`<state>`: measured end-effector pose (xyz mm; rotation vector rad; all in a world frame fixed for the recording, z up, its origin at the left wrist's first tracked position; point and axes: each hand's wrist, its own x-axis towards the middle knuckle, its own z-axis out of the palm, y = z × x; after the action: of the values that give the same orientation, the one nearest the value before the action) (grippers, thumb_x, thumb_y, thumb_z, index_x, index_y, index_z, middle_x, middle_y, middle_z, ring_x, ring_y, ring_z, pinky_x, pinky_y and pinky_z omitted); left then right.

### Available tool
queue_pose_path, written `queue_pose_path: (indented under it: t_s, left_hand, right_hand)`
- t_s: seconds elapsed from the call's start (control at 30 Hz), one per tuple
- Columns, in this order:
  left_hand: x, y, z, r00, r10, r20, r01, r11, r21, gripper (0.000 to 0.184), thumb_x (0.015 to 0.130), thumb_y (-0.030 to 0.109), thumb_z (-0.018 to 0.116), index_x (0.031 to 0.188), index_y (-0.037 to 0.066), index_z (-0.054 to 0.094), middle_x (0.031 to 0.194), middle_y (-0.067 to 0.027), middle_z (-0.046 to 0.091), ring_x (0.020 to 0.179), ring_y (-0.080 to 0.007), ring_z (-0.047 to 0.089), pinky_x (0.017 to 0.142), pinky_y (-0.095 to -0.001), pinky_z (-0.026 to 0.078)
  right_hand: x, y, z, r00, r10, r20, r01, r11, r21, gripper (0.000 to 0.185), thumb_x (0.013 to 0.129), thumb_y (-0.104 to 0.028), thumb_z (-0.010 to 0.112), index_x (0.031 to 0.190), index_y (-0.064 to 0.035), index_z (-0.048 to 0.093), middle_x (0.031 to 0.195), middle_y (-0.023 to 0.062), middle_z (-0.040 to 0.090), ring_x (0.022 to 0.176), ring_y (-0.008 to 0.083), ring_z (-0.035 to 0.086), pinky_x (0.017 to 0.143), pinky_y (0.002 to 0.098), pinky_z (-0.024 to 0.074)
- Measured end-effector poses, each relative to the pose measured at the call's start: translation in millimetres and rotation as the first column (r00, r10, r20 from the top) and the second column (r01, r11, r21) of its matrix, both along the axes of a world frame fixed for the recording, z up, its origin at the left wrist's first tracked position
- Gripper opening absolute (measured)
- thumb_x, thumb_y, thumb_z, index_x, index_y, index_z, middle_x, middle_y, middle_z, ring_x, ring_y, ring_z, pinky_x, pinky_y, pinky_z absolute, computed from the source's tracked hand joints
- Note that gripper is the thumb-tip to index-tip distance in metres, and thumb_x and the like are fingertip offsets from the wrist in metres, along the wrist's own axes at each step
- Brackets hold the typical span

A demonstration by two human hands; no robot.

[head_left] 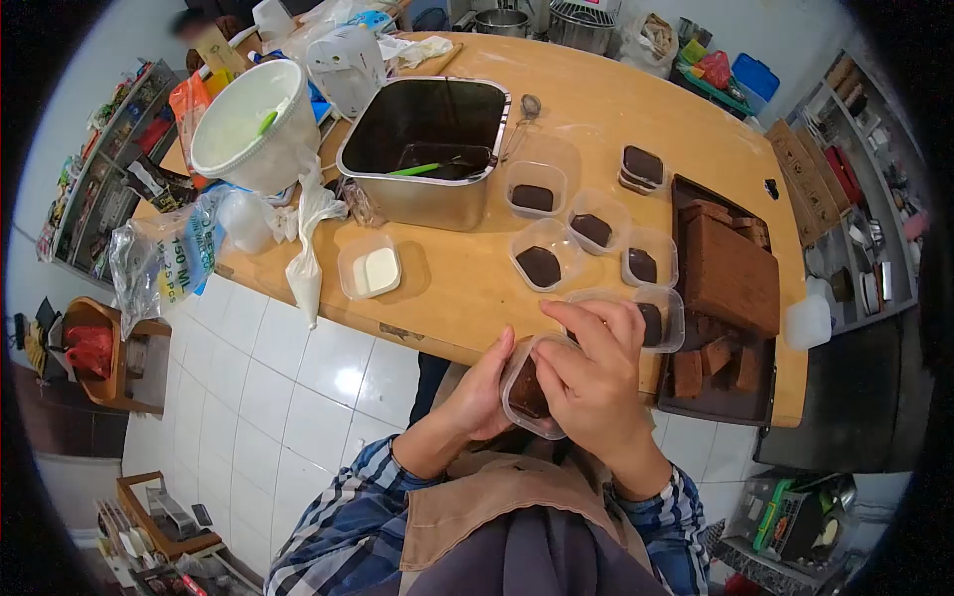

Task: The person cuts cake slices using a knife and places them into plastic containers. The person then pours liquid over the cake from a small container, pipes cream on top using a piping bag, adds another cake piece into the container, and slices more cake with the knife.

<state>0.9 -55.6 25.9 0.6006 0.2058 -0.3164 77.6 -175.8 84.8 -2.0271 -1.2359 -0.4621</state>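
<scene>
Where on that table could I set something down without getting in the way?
The widest bare patch of table lies beyond the dark-filled cups and the brownie tray. A smaller one sits before the metal tub, between the cream cup and the dark-filled cups. It's crowded around the white bucket.

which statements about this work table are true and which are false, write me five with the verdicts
1. The left hand and right hand are both at the same clear container. True.
2. A green-handled utensil is in the metal tub. True.
3. The large cake slab lies in the metal tub. False: it is on the dark tray.
4. The left hand grasps the white piping bag. False: the bag lies at the table edge, apart from both hands.
5. The white-filled container stands near the piping bag. True.
</scene>
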Motion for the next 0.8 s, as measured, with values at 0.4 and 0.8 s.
queue_pose_path:
  t_s: [0.4, 0.8]
  left_hand:
    - [-1, 4, -11, 0.997, -0.036, 0.062, 0.05, 0.968, -0.246, 0.066, 0.091, 0.058, 0.015, 0.126, 0.008, 0.041, 0.111, -0.011, 0.056, 0.092, -0.0219, 0.06, 0.068, -0.0364, 0.053]
    - [-1, 6, 0, 1.0, 0.006, -0.015, -0.01, 0.964, -0.264, 0.071, 0.088, 0.062, 0.017, 0.12, 0.006, 0.047, 0.104, -0.0119, 0.06, 0.082, -0.0224, 0.064, 0.057, -0.036, 0.056]
  right_hand:
    - [1, -7, -1, 0.981, 0.026, -0.192, -0.023, 1.0, 0.017, 0.011, 0.065, -0.006, 0.063, 0.076, -0.0048, 0.064, 0.104, 0.0099, 0.058, 0.095, 0.0285, 0.049, 0.087, 0.0462, 0.0322]
    - [-2, -30, 12, 0.98, 0.077, -0.181, -0.12, 0.964, -0.238, 0.03, 0.071, -0.011, 0.063, 0.1, -0.0075, 0.065, 0.124, 0.0165, 0.049, 0.107, 0.0337, 0.043, 0.093, 0.0451, 0.0283]
